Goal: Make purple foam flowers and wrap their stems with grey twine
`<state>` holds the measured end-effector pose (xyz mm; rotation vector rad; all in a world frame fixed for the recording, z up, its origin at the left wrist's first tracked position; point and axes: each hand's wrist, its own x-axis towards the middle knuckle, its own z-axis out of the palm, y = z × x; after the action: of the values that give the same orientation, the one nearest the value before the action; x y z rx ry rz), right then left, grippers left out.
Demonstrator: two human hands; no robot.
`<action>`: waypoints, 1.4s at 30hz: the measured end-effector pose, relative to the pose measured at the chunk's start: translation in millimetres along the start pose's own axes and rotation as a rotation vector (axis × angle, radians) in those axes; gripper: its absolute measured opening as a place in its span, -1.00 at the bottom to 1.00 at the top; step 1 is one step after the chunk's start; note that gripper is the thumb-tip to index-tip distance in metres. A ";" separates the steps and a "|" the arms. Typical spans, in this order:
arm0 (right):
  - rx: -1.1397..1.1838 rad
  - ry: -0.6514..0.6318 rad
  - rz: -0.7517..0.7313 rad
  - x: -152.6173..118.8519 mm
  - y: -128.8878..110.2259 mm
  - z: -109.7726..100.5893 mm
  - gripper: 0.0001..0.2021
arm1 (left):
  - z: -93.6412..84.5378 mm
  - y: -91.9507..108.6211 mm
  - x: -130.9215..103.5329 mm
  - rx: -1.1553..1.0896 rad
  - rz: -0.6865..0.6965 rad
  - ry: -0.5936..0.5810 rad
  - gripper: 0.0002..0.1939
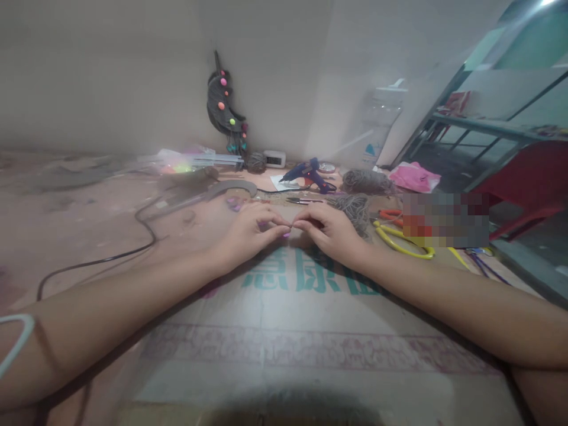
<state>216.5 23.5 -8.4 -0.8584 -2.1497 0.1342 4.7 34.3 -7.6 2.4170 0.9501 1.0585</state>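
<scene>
Both hands meet over the printed board, fingertips almost touching. My left hand (pixel 248 232) is closed in a pinch, thumb against forefinger. Opposite it, my right hand (pixel 332 234) pinches in the same way. Whatever lies between the fingertips is too small and blurred to name. A small purple bit (pixel 286 235) shows just under the left fingertips; I cannot tell whether it is held. Beyond the hands lie a dark pen-like tool (pixel 304 201) and some loose grey yarn (pixel 355 210). More purple bits (pixel 234 204) are behind my left hand.
A blue glue gun (pixel 310 176) rests near the wall, its cord running left. Yellow-handled scissors (pixel 403 244) lie on the right, beside a blurred-out patch. A grey crescent ornament (pixel 218 103) hangs at the back. A clear bottle (pixel 384 124) and pink cloth (pixel 415 176) stand right of centre.
</scene>
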 end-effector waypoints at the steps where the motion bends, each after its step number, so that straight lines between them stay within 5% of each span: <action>1: 0.002 -0.002 0.002 0.0 0.1 0.1 -0.83 | 0.0 0.2 0.1 -0.001 0.000 0.001 -0.87; 20: -0.004 -0.179 0.102 -1.0 -0.1 -0.3 -0.69 | -1.1 3.9 -3.0 -0.005 0.031 0.076 -0.86; 28: 0.108 0.069 0.137 0.1 0.8 -0.6 -0.75 | -1.0 5.8 -1.3 -0.005 -0.004 0.071 -0.86; 37: 0.486 -0.167 0.323 -1.8 -2.9 7.0 -0.57 | -2.0 6.9 -0.8 0.011 -0.029 0.101 -0.84; 42: 0.319 -0.050 0.301 0.5 -2.2 3.9 -0.72 | -1.7 6.0 -1.2 0.016 -0.033 0.104 -0.83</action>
<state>212.4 22.9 -9.9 -0.9879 -1.9594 0.6389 5.5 29.2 -3.8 2.3704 1.0327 1.1788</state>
